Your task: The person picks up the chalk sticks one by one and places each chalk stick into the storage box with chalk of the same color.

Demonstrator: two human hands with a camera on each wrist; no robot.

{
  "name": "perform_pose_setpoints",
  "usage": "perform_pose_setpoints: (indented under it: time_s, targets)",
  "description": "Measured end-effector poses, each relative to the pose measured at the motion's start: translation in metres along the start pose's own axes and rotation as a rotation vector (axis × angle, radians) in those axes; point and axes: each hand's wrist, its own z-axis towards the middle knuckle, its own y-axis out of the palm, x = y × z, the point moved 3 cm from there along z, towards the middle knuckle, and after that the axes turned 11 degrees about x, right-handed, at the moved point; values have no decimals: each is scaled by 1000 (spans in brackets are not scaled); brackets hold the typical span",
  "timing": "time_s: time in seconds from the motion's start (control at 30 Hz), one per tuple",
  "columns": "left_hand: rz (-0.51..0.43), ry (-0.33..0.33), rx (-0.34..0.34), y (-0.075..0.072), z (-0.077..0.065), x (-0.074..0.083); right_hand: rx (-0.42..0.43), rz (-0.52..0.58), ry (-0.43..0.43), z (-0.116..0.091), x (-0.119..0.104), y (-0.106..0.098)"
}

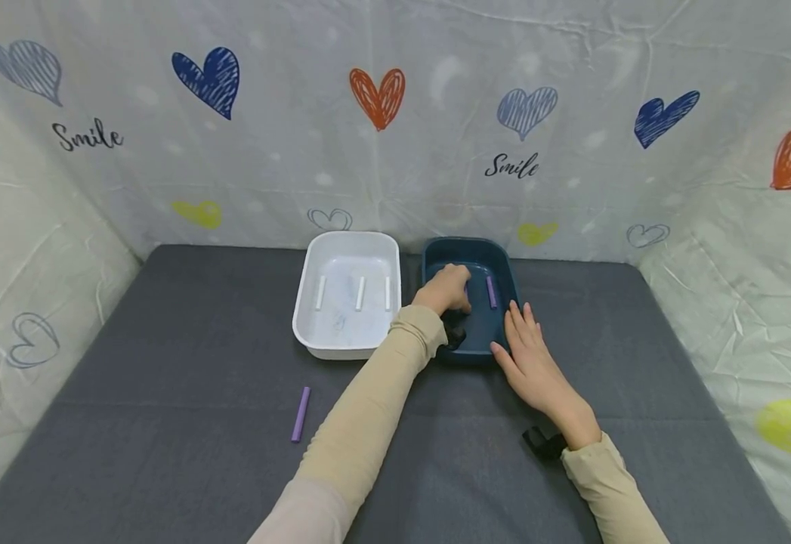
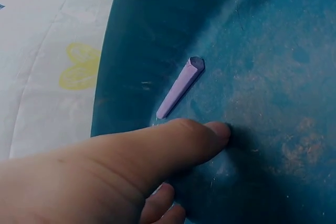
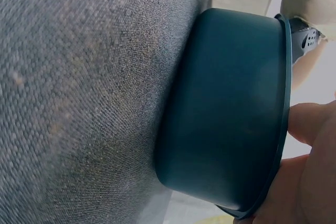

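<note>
My left hand (image 1: pixel 446 290) reaches down inside the dark blue basin (image 1: pixel 480 332), fingers curled; a sliver of purple shows at its fingertips, where it pinches a purple chalk stick mostly hidden by the hand. Another purple chalk stick (image 1: pixel 491 292) lies on the basin floor just right of that hand. From the left wrist, this chalk (image 2: pixel 180 87) lies beyond the thumb. My right hand (image 1: pixel 529 363) rests along the basin's right rim with fingers extended, and the right wrist view shows its thumb and fingers at the rim of the basin (image 3: pixel 226 108).
A white basin (image 1: pixel 347 338) stands left of the blue one, holding three white chalk sticks (image 1: pixel 359 293). A third purple chalk stick (image 1: pixel 301 415) lies on the grey tablecloth (image 1: pixel 184 378), left of my left forearm. A white printed curtain (image 1: pixel 436 196) hangs behind the table.
</note>
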Motion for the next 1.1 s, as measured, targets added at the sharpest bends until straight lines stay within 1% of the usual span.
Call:
perform_pose_setpoints:
  time_s: [0.2, 0.4, 0.53, 0.7, 0.9, 1.1]
  targets:
    - [4, 10, 4, -4, -1, 0, -7, -5, -2, 1, -1, 0]
    - [-15, -17, 1, -6, -3, 1, -4, 3, -8, 2, -2, 1]
    - [-26, -24, 2, -12, -2, 5, 0, 6, -12, 2, -3, 1]
    - [-15, -10, 10, -21, -1, 11, 2, 4, -16, 1, -3, 1]
    - [-38, 5, 39, -32, -7, 16, -5, 6, -10, 0, -3, 1]
    - [-55, 13, 70, -38, -17, 16, -5, 7, -7, 0, -2, 0]
